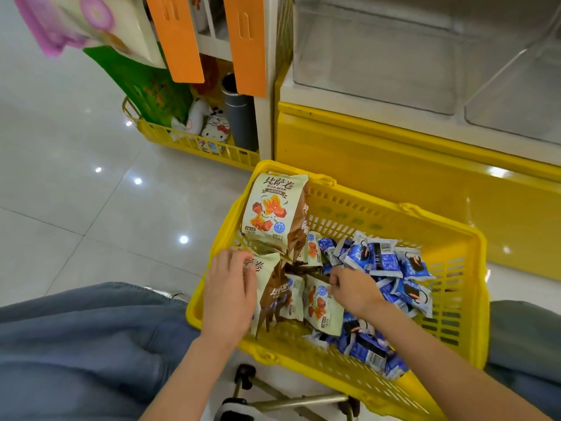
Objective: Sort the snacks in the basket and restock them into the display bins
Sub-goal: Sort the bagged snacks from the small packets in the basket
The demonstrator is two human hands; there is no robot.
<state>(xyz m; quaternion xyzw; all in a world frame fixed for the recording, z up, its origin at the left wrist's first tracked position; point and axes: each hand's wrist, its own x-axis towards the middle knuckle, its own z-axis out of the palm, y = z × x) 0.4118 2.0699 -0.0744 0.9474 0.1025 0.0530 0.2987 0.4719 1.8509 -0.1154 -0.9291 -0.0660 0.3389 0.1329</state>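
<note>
Snacks (pixel 306 268) fill the yellow basket (pixel 406 207), which sits right in front of the person, between the knees and just short of the yellow cabinet (pixel 379 165). On the left side of the basket are the cream-and-brown bags: one big bag (pixel 274 208) stands upright in the far left corner, leaning on the wall, and a second bag (pixel 273 296) of the same print lies nearer, tilted on its side. The left hand (pixel 229 287) is down on that second bag, fingers bent over its top edge and holding it. Over to the right hand (pixel 352 288), and it is reaching into the middle of the pile, fingers curled together and pinching the top of a small pack (pixel 320 308) in the same cream wrapper. To its right the blue packets (pixel 385 259) lie heaped and jumbled along the right half of the basket, some face up, some showing barcodes. Above the cabinet are the clear display bins (pixel 376 65), well apart from both hands. Off to the left, on the glossy tiled floor (pixel 76 183), a smaller basket (pixel 182 140) holds soft toys (pixel 214 132), with orange tags (pixel 182 41) hanging above it. A knee (pixel 76 344) in blue denim fills the lower left.
</note>
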